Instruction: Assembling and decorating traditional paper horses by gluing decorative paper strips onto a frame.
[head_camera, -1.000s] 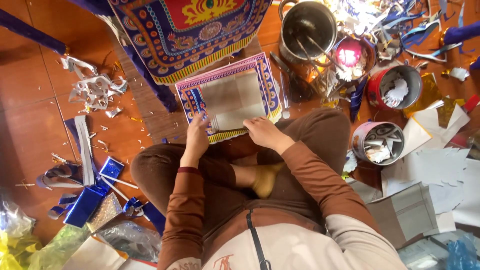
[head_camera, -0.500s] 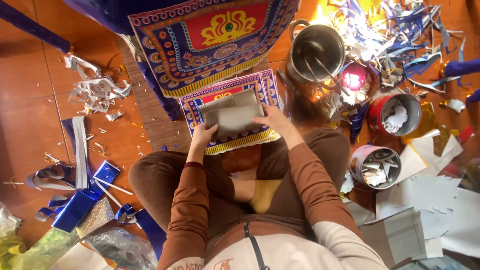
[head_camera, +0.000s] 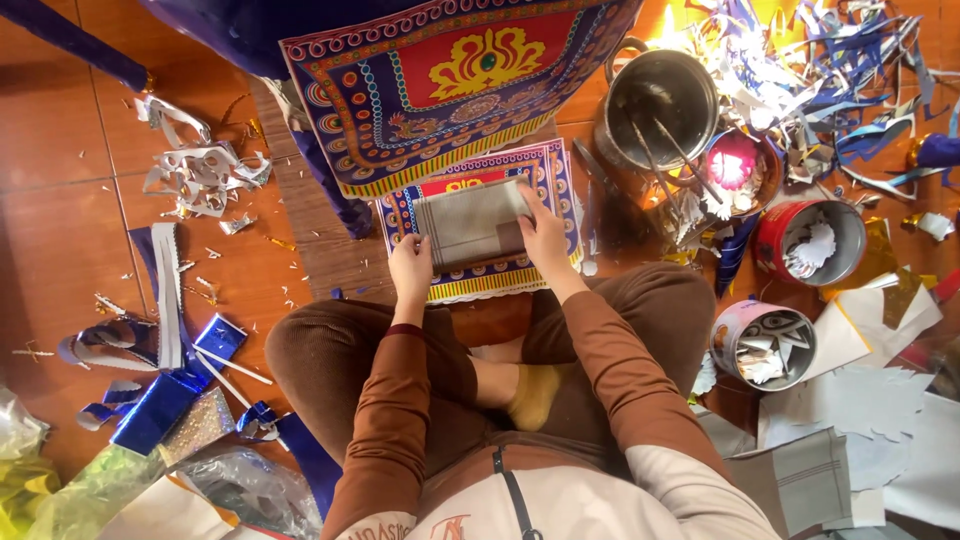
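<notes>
I sit cross-legged on the floor. A grey rectangular card (head_camera: 470, 225) lies on top of a small patterned sheet (head_camera: 480, 215) with a purple, red and yellow border. My left hand (head_camera: 410, 265) grips the card's left edge. My right hand (head_camera: 543, 230) lies flat on its right end, fingers spread over the top corner. Beyond it hangs a larger decorated panel (head_camera: 455, 85) in blue and red with a yellow motif.
A steel pot (head_camera: 655, 105) with sticks stands at the right, then a bowl with pink contents (head_camera: 735, 165), a red tin (head_camera: 810, 240) and a patterned tin (head_camera: 765, 345) of paper scraps. Blue and silver offcuts (head_camera: 160, 300) lie left. White sheets (head_camera: 870, 410) lie right.
The small sheet and card now sit farther from my knees. My right hand has slid up to the card's right end; my left hand has taken its left edge.
</notes>
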